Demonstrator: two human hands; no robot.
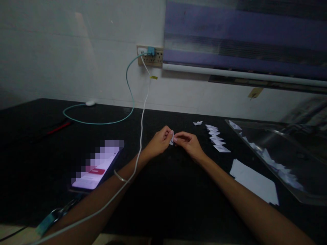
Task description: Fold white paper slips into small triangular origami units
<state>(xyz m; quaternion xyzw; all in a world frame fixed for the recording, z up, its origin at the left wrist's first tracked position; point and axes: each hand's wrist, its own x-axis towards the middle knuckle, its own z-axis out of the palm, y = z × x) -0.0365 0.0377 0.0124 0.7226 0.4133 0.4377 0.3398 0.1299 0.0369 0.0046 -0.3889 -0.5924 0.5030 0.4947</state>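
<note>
Both my hands meet over the middle of a black countertop (163,190). My left hand (159,141) and my right hand (189,143) each pinch the same small white piece of folded paper (172,137) between fingertips. A thin bangle sits on my left wrist. To the right of my hands lies a row of several small folded white paper pieces (217,137), with one more (197,123) a little apart at the far end.
White paper sheets (255,182) lie at the right, beside a steel sink (286,156) holding paper scraps. A lit phone (95,168) rests at the left. White and teal cables (139,112) run from a wall socket (150,56) across the counter. A red pen (58,128) lies far left.
</note>
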